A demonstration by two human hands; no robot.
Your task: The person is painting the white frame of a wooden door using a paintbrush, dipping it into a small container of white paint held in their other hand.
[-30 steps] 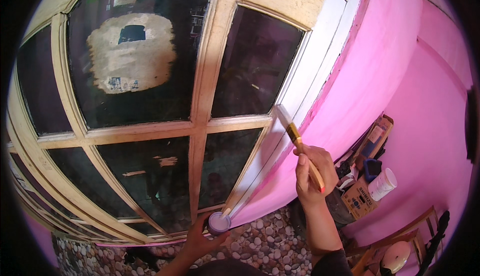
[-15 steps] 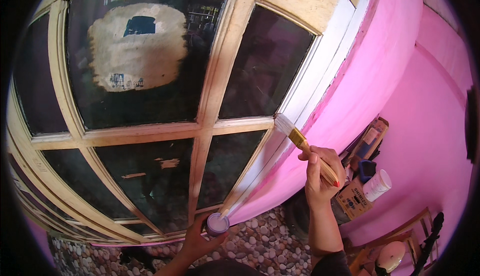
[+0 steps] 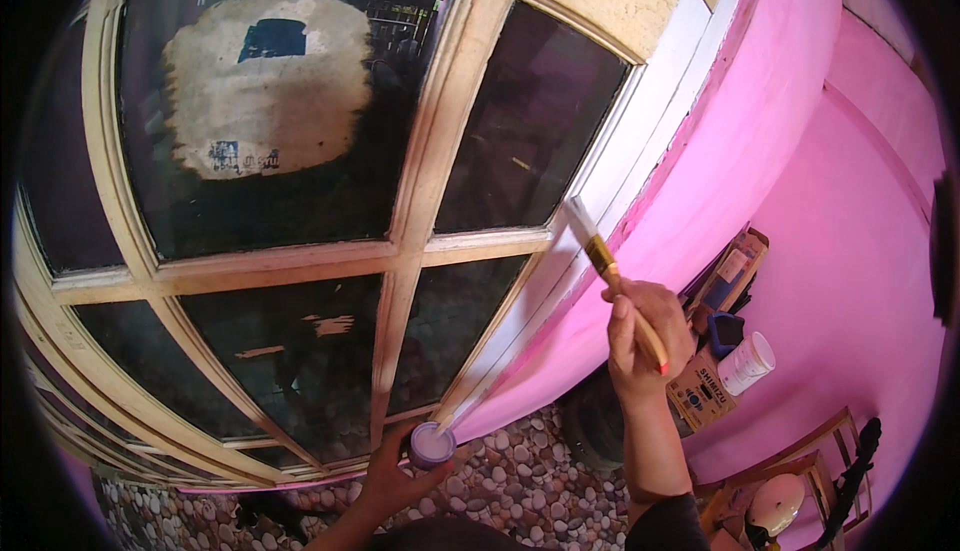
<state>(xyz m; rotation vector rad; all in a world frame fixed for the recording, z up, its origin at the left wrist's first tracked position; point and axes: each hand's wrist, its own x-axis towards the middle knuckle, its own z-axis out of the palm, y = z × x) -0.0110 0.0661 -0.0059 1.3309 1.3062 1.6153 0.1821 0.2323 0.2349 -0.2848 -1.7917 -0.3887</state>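
My right hand (image 3: 648, 336) is closed around the wooden handle of a paintbrush (image 3: 605, 261). The brush's whitish bristles touch the white-painted edge of the window frame (image 3: 630, 151), beside the right upper pane. Lower down, my left hand (image 3: 395, 476) grips a small round cup (image 3: 432, 445) of pale, whitish paint. A thin light stick (image 3: 443, 419) shows at the cup's rim. Much of the frame's crossbars (image 3: 270, 266) are worn cream wood, while the strip along the right is white.
The pink wall (image 3: 760, 131) meets the frame on the right. Below lies a pebble-patterned floor (image 3: 520, 481). In the right corner are a cardboard box (image 3: 702, 396), a white tub (image 3: 746, 363), a dark round container (image 3: 600, 421), a wooden chair-like frame (image 3: 800, 461) and a pale rounded object (image 3: 776, 504).
The brush has moved up and slightly right, from the crossbar's end onto the white strip, and stands more upright. My left hand still holds the cup in nearly the same place.
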